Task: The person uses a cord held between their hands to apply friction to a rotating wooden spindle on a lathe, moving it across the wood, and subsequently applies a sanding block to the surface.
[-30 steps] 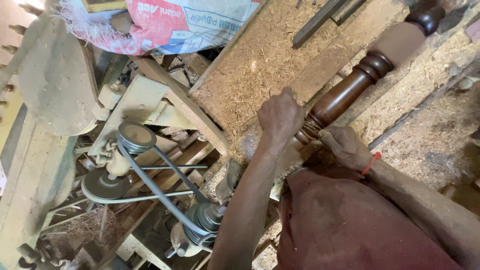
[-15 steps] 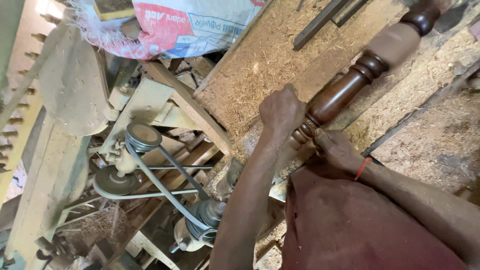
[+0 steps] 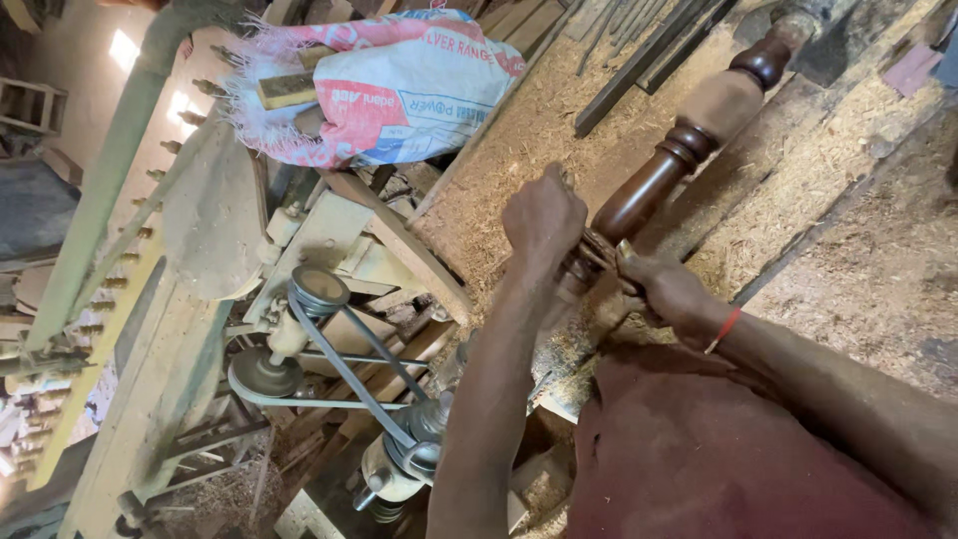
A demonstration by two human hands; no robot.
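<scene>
a person's left hand [image 3: 544,215] and right hand [image 3: 667,289] close around the lower end of a dark turned wooden post [image 3: 689,150], which lies across the sawdust-strewn worktop [image 3: 519,150] toward 1 o'clock. since half a second ago the grip has barely shifted; the view has only swung, so the work stays on that one spot. at 9 o'clock, pulleys and a belt [image 3: 339,359] sit close by; a printed sack [image 3: 399,85] rests at 11 o'clock.
</scene>
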